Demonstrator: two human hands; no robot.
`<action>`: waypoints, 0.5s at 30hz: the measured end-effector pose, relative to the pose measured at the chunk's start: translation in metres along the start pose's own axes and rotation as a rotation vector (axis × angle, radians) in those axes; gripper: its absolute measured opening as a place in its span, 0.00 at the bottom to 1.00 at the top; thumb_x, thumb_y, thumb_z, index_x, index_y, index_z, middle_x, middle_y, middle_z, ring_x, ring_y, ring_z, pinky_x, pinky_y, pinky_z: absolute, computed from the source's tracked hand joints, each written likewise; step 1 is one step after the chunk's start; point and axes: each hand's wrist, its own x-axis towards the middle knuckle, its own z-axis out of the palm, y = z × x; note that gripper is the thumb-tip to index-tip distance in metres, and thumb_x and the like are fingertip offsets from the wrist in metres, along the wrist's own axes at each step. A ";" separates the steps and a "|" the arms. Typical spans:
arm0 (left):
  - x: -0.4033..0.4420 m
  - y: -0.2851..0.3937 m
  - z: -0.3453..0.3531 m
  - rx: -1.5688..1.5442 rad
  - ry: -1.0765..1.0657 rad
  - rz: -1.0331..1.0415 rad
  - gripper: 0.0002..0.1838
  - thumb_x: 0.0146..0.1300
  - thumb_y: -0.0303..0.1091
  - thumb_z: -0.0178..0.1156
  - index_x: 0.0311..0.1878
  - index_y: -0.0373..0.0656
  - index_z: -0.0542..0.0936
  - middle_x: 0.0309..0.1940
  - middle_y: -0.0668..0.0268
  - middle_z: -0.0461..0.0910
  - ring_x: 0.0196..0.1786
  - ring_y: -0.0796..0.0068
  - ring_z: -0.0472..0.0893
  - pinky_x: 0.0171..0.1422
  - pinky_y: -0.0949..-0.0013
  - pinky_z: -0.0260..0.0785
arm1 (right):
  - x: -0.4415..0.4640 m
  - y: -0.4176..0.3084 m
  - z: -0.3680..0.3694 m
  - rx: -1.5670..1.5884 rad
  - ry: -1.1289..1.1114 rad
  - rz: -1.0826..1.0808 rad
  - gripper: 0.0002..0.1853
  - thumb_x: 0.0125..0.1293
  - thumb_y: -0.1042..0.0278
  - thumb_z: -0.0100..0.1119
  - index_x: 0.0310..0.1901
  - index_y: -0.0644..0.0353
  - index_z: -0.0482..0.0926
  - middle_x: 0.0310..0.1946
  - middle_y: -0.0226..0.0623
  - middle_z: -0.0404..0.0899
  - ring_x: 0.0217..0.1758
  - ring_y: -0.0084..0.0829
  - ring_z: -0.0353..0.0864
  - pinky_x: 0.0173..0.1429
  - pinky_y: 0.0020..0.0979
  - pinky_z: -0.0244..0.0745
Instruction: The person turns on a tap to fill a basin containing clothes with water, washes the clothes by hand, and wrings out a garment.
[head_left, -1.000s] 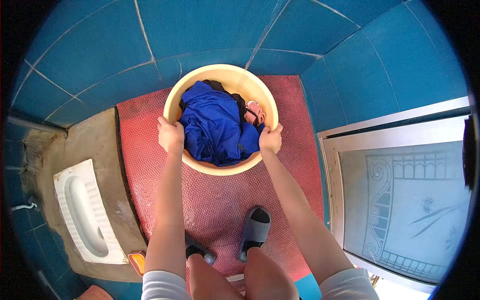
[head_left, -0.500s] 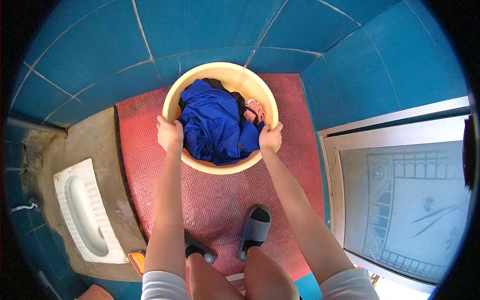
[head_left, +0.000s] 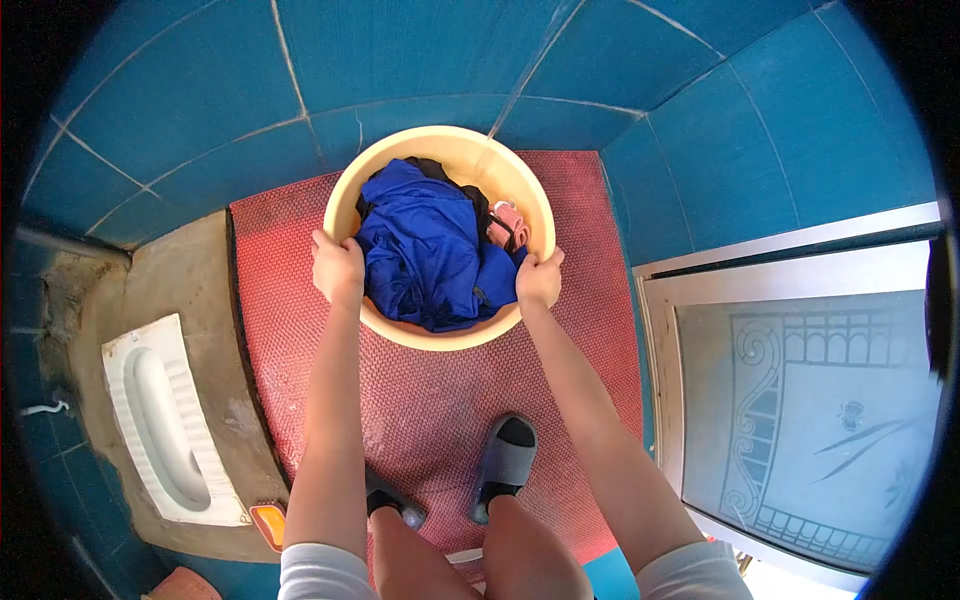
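A round, pale yellow basin (head_left: 452,341) is in front of me, near the tiled wall. My left hand (head_left: 338,267) grips its rim on the left, and my right hand (head_left: 540,279) grips the rim on the right. Inside lies a crumpled heap of blue cloth (head_left: 425,245), with black cloth (head_left: 470,196) partly under it at the back. A pink bundle (head_left: 508,225) with a dark strap across it rests at the right side of the basin. The fingertips on the far side of the rim are partly hidden.
Red textured matting (head_left: 400,390) covers the floor under my grey slippers (head_left: 507,460). To the left, a white squat toilet (head_left: 170,420) is set in a concrete step, with an orange-and-white object (head_left: 268,524) by its edge. A frosted-glass door (head_left: 810,400) stands at right; blue tiles (head_left: 400,60) line the walls.
Almost nothing differs. The whole view has shifted by a few pixels, while both hands keep hold of the basin's rim.
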 end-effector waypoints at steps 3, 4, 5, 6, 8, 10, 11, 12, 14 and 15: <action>0.000 -0.001 0.001 -0.002 -0.004 -0.004 0.17 0.53 0.39 0.49 0.42 0.40 0.62 0.38 0.48 0.73 0.36 0.47 0.77 0.40 0.50 0.69 | 0.001 0.001 0.001 0.004 -0.006 0.000 0.21 0.55 0.62 0.46 0.50 0.59 0.61 0.33 0.54 0.77 0.37 0.53 0.77 0.44 0.48 0.70; 0.001 -0.001 0.001 -0.004 -0.002 -0.002 0.16 0.54 0.39 0.48 0.42 0.40 0.62 0.38 0.48 0.73 0.36 0.47 0.77 0.40 0.50 0.69 | 0.001 0.002 0.002 0.003 -0.005 0.000 0.21 0.55 0.62 0.46 0.50 0.59 0.61 0.33 0.54 0.77 0.37 0.53 0.77 0.44 0.48 0.70; 0.001 -0.002 0.002 -0.006 0.001 0.000 0.16 0.54 0.40 0.48 0.42 0.40 0.62 0.38 0.48 0.73 0.36 0.47 0.77 0.40 0.50 0.69 | 0.000 0.001 0.001 0.000 -0.010 -0.002 0.21 0.54 0.63 0.46 0.50 0.59 0.61 0.34 0.55 0.76 0.37 0.53 0.76 0.43 0.49 0.70; 0.001 -0.002 0.002 -0.006 0.001 -0.001 0.16 0.54 0.40 0.48 0.42 0.40 0.62 0.38 0.48 0.73 0.36 0.47 0.77 0.40 0.50 0.69 | 0.000 0.001 0.001 -0.002 -0.017 -0.003 0.21 0.54 0.64 0.45 0.50 0.60 0.61 0.36 0.55 0.75 0.37 0.53 0.76 0.42 0.49 0.70; 0.001 -0.002 0.002 -0.008 0.019 0.005 0.16 0.57 0.42 0.46 0.41 0.40 0.63 0.36 0.48 0.73 0.36 0.47 0.77 0.40 0.50 0.68 | -0.001 0.000 -0.001 -0.009 -0.016 -0.003 0.21 0.55 0.63 0.45 0.50 0.59 0.61 0.36 0.55 0.75 0.37 0.53 0.76 0.42 0.49 0.70; 0.001 0.000 0.001 -0.027 0.018 -0.006 0.16 0.60 0.44 0.43 0.41 0.39 0.64 0.37 0.47 0.74 0.36 0.46 0.76 0.40 0.49 0.68 | -0.001 -0.001 -0.002 -0.015 -0.015 0.000 0.21 0.55 0.63 0.45 0.50 0.59 0.61 0.36 0.54 0.75 0.37 0.53 0.76 0.41 0.49 0.70; 0.001 0.000 0.001 -0.046 0.016 -0.016 0.17 0.62 0.45 0.40 0.41 0.39 0.65 0.37 0.47 0.74 0.37 0.46 0.76 0.41 0.49 0.68 | -0.001 -0.001 -0.002 -0.019 -0.017 0.003 0.21 0.55 0.62 0.46 0.50 0.59 0.61 0.36 0.54 0.75 0.37 0.53 0.76 0.41 0.49 0.70; 0.002 0.000 0.002 -0.045 0.016 -0.016 0.17 0.62 0.45 0.40 0.41 0.39 0.65 0.37 0.47 0.74 0.37 0.46 0.76 0.41 0.49 0.68 | -0.001 -0.001 -0.002 -0.023 -0.019 0.007 0.21 0.55 0.62 0.46 0.50 0.60 0.61 0.36 0.54 0.75 0.37 0.52 0.76 0.42 0.49 0.70; 0.004 -0.002 0.003 -0.062 0.013 -0.023 0.19 0.65 0.47 0.33 0.41 0.39 0.65 0.38 0.47 0.74 0.38 0.45 0.76 0.42 0.49 0.68 | -0.001 -0.001 -0.003 -0.026 -0.032 0.006 0.21 0.55 0.62 0.46 0.49 0.60 0.61 0.36 0.55 0.75 0.37 0.52 0.76 0.42 0.49 0.70; 0.003 -0.003 0.003 -0.062 0.014 -0.027 0.19 0.65 0.47 0.33 0.41 0.39 0.65 0.38 0.47 0.74 0.38 0.45 0.76 0.42 0.49 0.68 | -0.001 -0.001 -0.003 -0.028 -0.045 0.003 0.20 0.56 0.61 0.46 0.49 0.61 0.60 0.36 0.56 0.74 0.37 0.53 0.76 0.42 0.49 0.70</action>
